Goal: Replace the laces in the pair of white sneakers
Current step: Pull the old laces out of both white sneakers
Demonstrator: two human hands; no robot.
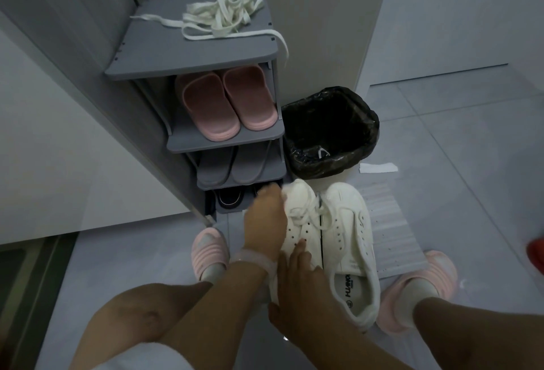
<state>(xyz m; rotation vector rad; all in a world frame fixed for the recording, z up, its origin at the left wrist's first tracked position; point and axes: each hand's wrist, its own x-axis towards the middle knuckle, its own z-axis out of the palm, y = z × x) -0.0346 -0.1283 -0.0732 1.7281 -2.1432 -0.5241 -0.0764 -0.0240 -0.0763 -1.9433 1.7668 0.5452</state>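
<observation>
White sneakers (338, 240), floor: left hand (266, 216) fingers curled over one toe; right hand (297, 278) fingers straight, pressing its side.

A grey shoe rack (188, 54) stands against pale walls (441, 10) on grey floor tiles (471, 140).

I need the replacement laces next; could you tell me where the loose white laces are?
In the head view, the loose white laces lie tangled on top of the grey shoe rack, upper centre, above the pink slippers.
</observation>
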